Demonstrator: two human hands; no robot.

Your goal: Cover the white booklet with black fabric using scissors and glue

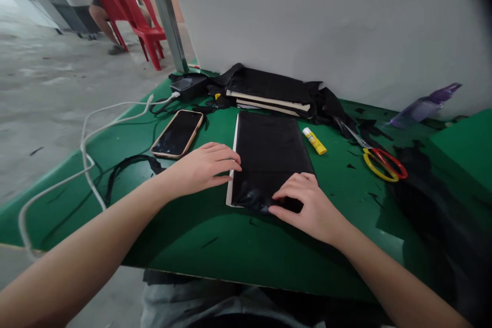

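A flat rectangular board covered in black cloth lies on the green table in front of me, a pale strip showing along its left edge. My left hand rests at that edge, fingers stretched out and touching it. At the near edge, my right hand pinches the wrinkled black cloth between thumb and index finger. A yellow glue stick lies just right of the board. Further right are scissors with red and yellow handles, their blades spread slightly.
Behind the board sits a stack of black-covered boards among black scraps. A phone and white cable lie to the left. A purple bottle is at the back right. Beyond the table are red chairs and a seated person.
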